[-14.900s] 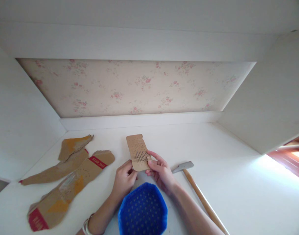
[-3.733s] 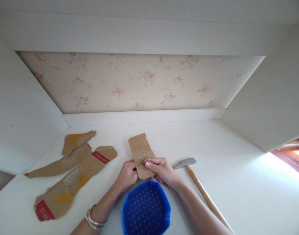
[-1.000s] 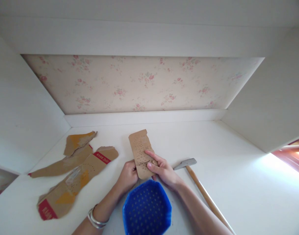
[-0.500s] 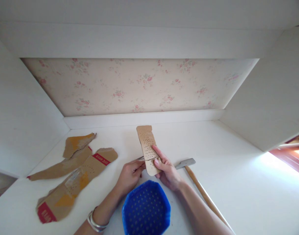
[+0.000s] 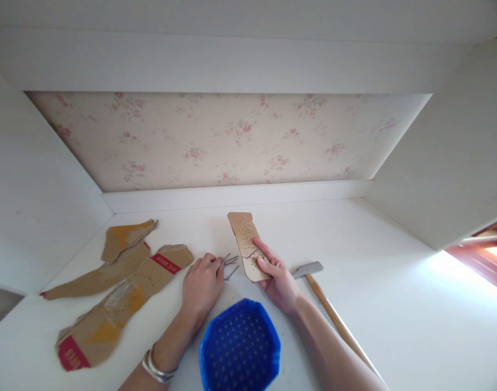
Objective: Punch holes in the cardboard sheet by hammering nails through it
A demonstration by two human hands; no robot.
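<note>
Nearest the camera, at 6 o'clock, a blue perforated basket (image 5: 240,347) sits on the white surface (image 5: 395,304), open side up, between the two forearms; a metal bracelet (image 5: 156,365) circles the left wrist. Beyond it at 11 o'clock from the basket, the left hand (image 5: 200,285) lies knuckles up with its fingers drawn together, the fingertips pinching the near ends of a small bunch of nails (image 5: 229,262). The nails fan out toward 2 o'clock from those fingertips and seem to rest on or just above the surface; their long axes run roughly left to right. Just beside them at 3 o'clock, the right hand (image 5: 277,279) grips the lower end of a perforated cardboard strip (image 5: 246,241), thumb on its face and fingers behind. The strip's long axis points toward 11 o'clock, tilted up off the surface. The left hand is the nearer one to the nails; the strip stands just apart from them. At 3 o'clock of the right hand a hammer (image 5: 326,305) lies flat, head away, handle running toward 5 o'clock. Farther left, at 9 to 10 o'clock, torn cardboard pieces (image 5: 121,288) lie flat. A floral back panel (image 5: 215,141) closes the rear.
</note>
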